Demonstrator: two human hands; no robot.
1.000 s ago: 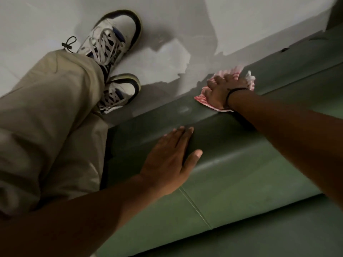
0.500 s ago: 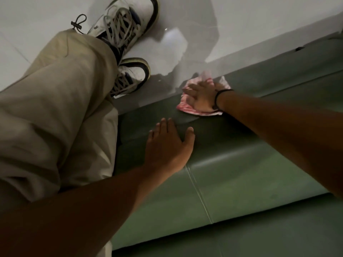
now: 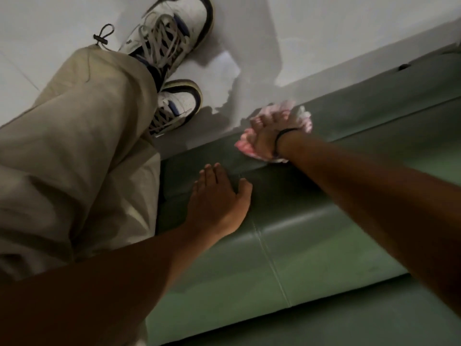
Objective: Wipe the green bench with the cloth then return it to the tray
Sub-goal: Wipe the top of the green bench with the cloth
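The green bench (image 3: pixel 311 245) has a padded seat with a stitched seam and fills the lower right of the head view. My right hand (image 3: pixel 268 134) presses a crumpled pink and white cloth (image 3: pixel 247 146) against the bench's front edge. A black band sits on that wrist. My left hand (image 3: pixel 219 203) lies flat on the seat near the edge, fingers together, holding nothing. No tray is in view.
My legs in beige trousers (image 3: pixel 74 158) and white sneakers (image 3: pixel 172 31) are at the left on a pale glossy floor (image 3: pixel 349 33). The bench's front edge runs diagonally up to the right.
My right hand slid the cloth leftward along the bench's front edge, then slightly back to the right. My left hand stayed planted on the seat. The view shifted a little.
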